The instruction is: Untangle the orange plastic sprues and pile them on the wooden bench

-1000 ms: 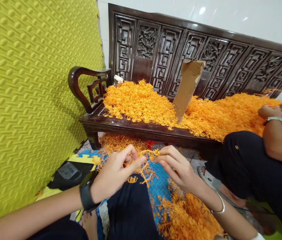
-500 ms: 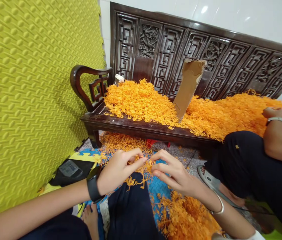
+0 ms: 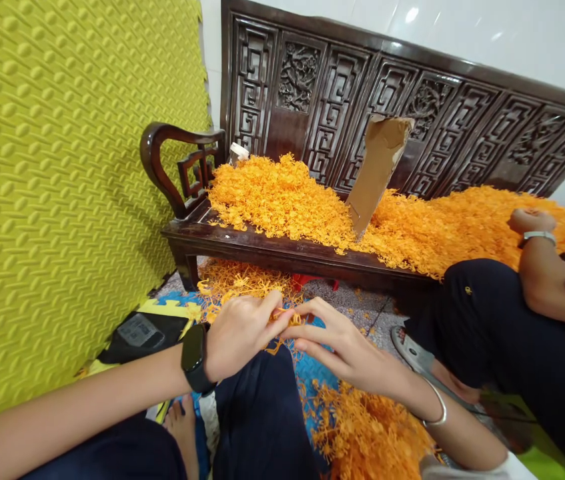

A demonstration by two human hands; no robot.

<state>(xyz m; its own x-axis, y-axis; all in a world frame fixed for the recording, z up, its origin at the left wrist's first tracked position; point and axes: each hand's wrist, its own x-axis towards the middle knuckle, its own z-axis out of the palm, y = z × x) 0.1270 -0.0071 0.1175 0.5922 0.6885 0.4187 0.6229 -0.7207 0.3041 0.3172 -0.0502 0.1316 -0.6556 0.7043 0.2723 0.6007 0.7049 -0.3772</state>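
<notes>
My left hand (image 3: 239, 333), with a black watch at the wrist, and my right hand (image 3: 339, 343), with a thin bangle, meet over my lap. Both pinch the same small orange plastic sprig (image 3: 287, 321) between fingertips. A loose heap of the same orange sprigs (image 3: 367, 433) lies on the blue mat beside my right forearm. More orange sprigs (image 3: 239, 280) spill on the floor under the bench.
A dark carved wooden bench (image 3: 272, 250) carries a big orange pile (image 3: 412, 223) with a cardboard piece (image 3: 377, 170) leaning in it. Another person sits at right, arm (image 3: 537, 267) resting on a knee. A yellow foam mat (image 3: 62, 187) stands at left; a black device (image 3: 142, 333) lies below it.
My hands have drawn together, and the orange sprig between them is now bunched at the fingertips. The other person's hand has shifted over the pile.
</notes>
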